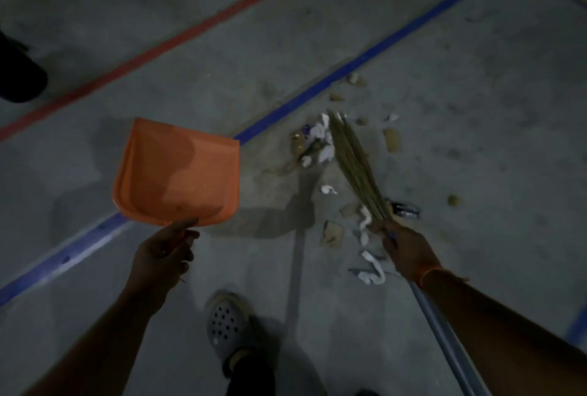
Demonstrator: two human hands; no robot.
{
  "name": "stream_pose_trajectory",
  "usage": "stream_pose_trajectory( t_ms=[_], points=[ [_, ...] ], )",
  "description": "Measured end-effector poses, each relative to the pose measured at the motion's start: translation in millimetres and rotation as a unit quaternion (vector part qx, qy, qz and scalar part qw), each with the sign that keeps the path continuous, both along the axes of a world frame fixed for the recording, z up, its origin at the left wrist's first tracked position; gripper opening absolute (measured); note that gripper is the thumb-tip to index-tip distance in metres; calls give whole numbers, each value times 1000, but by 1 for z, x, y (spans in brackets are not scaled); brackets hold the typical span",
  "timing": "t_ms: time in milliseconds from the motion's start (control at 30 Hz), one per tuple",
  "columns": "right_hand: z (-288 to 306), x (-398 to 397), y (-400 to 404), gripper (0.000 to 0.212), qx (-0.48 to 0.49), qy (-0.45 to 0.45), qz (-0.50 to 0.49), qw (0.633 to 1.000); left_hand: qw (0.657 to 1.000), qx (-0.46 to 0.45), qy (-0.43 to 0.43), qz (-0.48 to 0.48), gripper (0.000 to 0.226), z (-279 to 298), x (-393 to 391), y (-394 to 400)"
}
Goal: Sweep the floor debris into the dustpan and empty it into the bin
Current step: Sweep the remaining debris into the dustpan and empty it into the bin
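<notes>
My left hand [163,251] grips the handle of an orange dustpan [178,173], held above the grey floor with its mouth pointing away from me. My right hand [405,251] holds a grass broom [354,162] where the bristles meet its metal handle [444,332]. The bristle tips rest among a pile of debris [317,144]: white paper scraps, brown bits and a dark wrapper [405,210]. The debris lies right of the dustpan, apart from it. No bin is recognisable in view.
A blue floor line [365,62] runs diagonally under the dustpan, a red line [178,37] lies further left. My foot in a grey clog [228,325] stands at bottom centre. A dark object [19,75] sits at the left edge.
</notes>
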State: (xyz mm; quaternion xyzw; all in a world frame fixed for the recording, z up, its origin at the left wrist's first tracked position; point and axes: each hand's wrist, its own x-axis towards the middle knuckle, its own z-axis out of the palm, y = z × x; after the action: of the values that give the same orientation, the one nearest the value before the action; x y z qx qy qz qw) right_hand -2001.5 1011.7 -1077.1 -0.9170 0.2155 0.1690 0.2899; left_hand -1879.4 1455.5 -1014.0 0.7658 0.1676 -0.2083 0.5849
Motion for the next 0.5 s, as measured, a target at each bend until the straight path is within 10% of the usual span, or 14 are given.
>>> stream_pose_trajectory(
  t_ms=[500],
  points=[
    [30,-288,-69,16,29,74,-172,982,988,-2,17,-152,31,0,-141,-126]
  ],
)
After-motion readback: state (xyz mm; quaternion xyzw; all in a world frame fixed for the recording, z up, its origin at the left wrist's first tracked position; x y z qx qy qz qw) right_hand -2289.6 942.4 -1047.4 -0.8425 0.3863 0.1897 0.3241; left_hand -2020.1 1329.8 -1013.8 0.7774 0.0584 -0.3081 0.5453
